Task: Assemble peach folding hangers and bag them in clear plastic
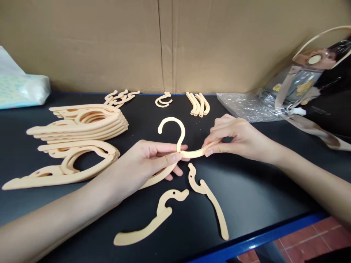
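Note:
Over the table I hold a partly built cream plastic hanger [181, 132], its hook pointing up. My left hand [153, 159] is closed, pinching it where the hook meets the curved arms. One arm [159, 178] slopes down behind that hand. My right hand [230, 137] is closed on the outer end of the other curved arm [193, 152]. Below my hands lie two loose hanger pieces, a left one [145, 232] and a right one [215, 206], each with a curled, holed end.
Folded hangers are stacked in two piles [109, 128] [82, 178] at left. Along the back lie curled pieces [120, 98], hooks [163, 100] and curved bars [199, 104]. A clear plastic bag [244, 106] and a bottle [298, 82] stand right, a tissue pack [24, 89] left, cardboard [109, 44] behind.

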The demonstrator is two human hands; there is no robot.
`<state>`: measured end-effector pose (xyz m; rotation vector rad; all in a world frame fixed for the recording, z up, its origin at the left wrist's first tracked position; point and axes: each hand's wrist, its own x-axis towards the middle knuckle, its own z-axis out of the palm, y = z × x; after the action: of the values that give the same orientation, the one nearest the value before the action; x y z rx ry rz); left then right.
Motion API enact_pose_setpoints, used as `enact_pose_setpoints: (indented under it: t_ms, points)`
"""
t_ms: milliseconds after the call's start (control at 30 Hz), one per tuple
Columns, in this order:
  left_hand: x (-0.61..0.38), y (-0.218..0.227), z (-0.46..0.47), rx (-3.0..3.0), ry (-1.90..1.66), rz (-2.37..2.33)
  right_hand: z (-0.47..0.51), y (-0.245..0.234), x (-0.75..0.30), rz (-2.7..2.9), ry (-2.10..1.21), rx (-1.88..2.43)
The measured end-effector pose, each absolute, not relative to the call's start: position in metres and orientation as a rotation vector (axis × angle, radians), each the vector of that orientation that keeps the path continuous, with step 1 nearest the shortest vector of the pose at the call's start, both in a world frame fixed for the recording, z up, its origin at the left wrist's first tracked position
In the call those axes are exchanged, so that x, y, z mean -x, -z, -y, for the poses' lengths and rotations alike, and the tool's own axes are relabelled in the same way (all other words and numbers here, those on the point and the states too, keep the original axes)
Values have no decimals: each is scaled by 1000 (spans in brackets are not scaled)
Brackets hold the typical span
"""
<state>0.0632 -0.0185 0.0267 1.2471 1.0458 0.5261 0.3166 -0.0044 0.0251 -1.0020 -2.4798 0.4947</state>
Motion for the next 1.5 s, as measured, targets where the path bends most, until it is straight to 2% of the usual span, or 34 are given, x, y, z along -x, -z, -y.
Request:
enact_pose_setpoints:
  t_ms: [367, 533, 767, 967, 1100, 1267, 1500]
  points:
    - [-66, -20, 21, -1394, -666, -1169, 1, -17, -313, 2143, -742, 1415]
    - [-62, -17, 27, -1504, -604, -1213, -9, -13, -321, 2156, -559, 1473]
    - [-51, -8, 30, -1993, -674, -1255, -16, -12, -325, 2252, -186, 1501]
    - [-47, 1, 31, -2342, -656, -1074, -15, -14, -331, 2388, 74, 1591]
    - [-46, 4, 32, -2421, -719, -1046, 4, -21, -318, 2461, 329, 1355]
    - [-45, 2, 31, -2311, -691, -1041, 40, -28, -288, 2760, 185, 721]
    - [-44, 0, 32, -2123, -707, -1025, 51, -25, -284, 2866, 448, 630]
